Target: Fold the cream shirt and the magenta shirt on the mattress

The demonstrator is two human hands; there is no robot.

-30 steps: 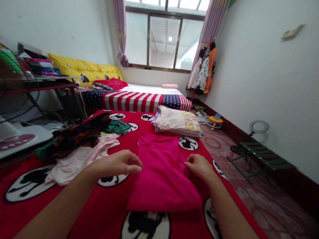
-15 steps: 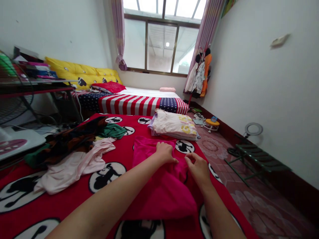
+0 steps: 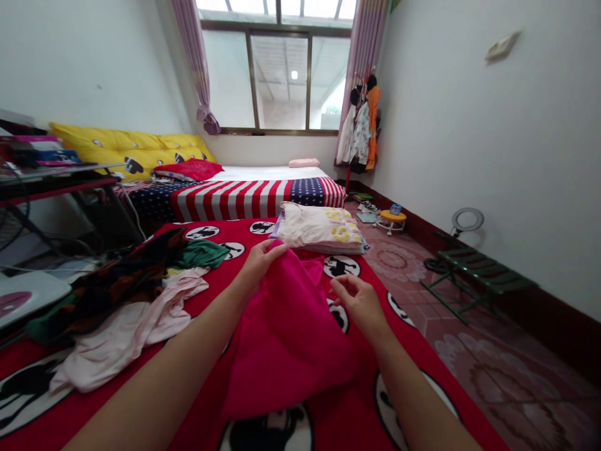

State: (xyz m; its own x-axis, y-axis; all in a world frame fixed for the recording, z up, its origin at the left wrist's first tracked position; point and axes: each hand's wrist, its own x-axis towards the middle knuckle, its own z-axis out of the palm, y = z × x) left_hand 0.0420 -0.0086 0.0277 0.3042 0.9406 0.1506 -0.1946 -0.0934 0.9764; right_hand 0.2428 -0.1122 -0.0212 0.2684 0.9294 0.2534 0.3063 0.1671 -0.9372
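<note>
A bright pink garment [image 3: 286, 351] lies partly folded over the red blanket, its upper left part lifted; its exact kind does not show. My left hand [image 3: 258, 266] pinches the top left edge of it between thumb and fingers. To the right of the cloth, my right hand [image 3: 359, 304] hovers with loosely bent fingers apart and nothing visible in them. Just beyond the pink garment sits a stack of folded clothes [image 3: 319, 227], a cream piece with yellow print on top.
At left lie a rumpled pale pink garment [image 3: 117, 338], a green cloth [image 3: 201, 253] and dark clothes [image 3: 103, 294]. The red blanket [image 3: 399, 344] has monkey-like prints. A green folding stool [image 3: 483, 269] and a yellow stool [image 3: 392, 217] stand on the right-hand floor.
My left hand has moved left and raised the pink garment's edge, pulling the cloth up with it. My right hand stays beside the cloth. The view has turned slightly right.
</note>
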